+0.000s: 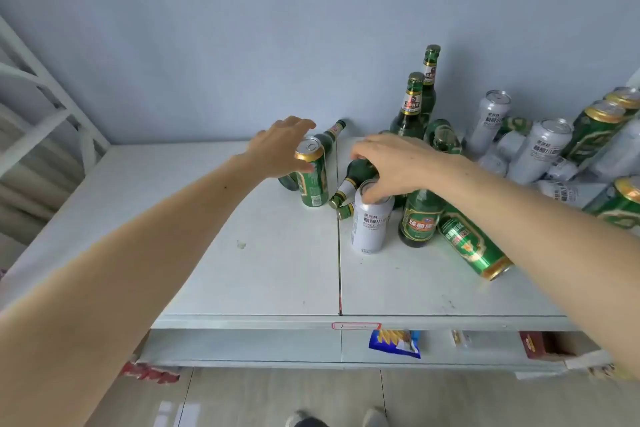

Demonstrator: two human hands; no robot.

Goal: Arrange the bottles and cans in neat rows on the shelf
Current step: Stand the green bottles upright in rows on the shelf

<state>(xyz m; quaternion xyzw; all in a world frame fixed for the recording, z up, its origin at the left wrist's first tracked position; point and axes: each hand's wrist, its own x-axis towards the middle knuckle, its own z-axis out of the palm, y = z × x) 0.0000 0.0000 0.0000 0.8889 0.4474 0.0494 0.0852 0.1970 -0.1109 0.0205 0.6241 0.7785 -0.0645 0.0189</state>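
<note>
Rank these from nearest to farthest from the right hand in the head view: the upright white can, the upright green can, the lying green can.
From the right hand:
1. Upright white can, under its fingertips.
2. Lying green can, below the forearm, to the right.
3. Upright green can, across the shelf seam by the left hand.

The single camera sits on the person's head and looks forward and down, from close, onto the white flat shelf board (pixel 242 270) against the pale blue wall (pixel 242 62). At the bottom edge it also catches the grey floor (pixel 277 395).

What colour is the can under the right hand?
White with dark lettering, the white can, in the head view.
</note>
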